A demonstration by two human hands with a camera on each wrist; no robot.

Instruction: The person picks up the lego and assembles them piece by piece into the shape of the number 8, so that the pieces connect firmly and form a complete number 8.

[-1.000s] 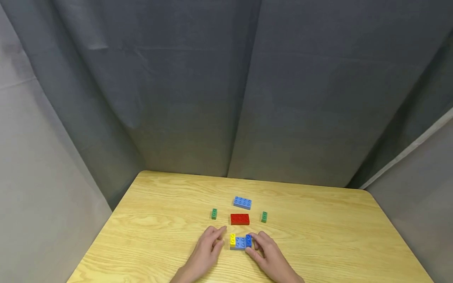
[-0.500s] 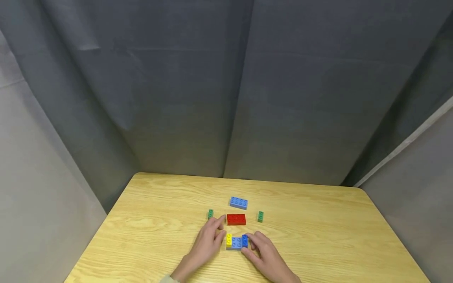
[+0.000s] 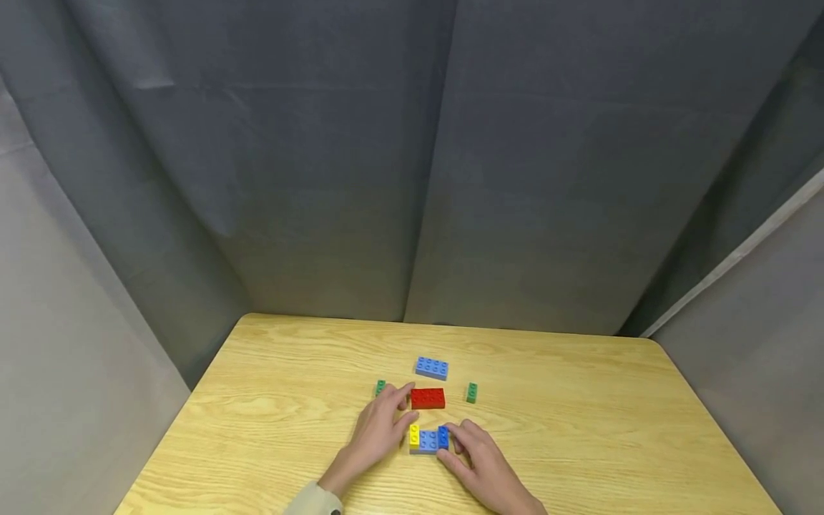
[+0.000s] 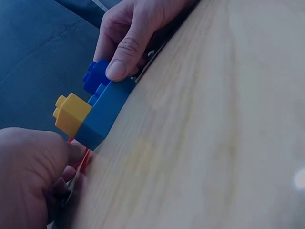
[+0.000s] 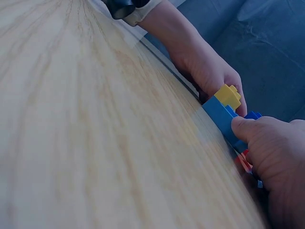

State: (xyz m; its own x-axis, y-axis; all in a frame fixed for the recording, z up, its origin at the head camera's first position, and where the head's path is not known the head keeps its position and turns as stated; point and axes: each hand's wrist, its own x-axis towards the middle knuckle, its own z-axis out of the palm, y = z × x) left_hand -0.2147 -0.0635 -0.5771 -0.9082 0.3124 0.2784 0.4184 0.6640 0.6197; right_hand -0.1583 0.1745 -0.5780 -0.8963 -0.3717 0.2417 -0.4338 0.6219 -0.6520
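In the head view a light blue brick [image 3: 428,442] lies on the table near the front. A small yellow brick [image 3: 414,435] sits on its left end, and a small dark blue brick [image 3: 443,436] on its right end. My right hand [image 3: 479,465] pinches the dark blue brick between thumb and index finger. Beyond this stack is a red brick [image 3: 428,398]. My left hand [image 3: 378,433] reaches toward it, index fingertip right at its left end and thumb close beside the yellow brick. The left wrist view shows the right thumb [image 4: 116,69] against the dark blue brick.
A second light blue brick [image 3: 431,368] lies behind the red one. One small green brick [image 3: 472,393] is to the right; another green brick [image 3: 380,386] is partly hidden behind the left hand. Grey curtains [image 3: 335,179] surround the wooden table [image 3: 579,415].
My left hand has moved forward from beside the yellow brick to the red brick's left end. My right hand keeps its pinch. The head view has shifted slightly.
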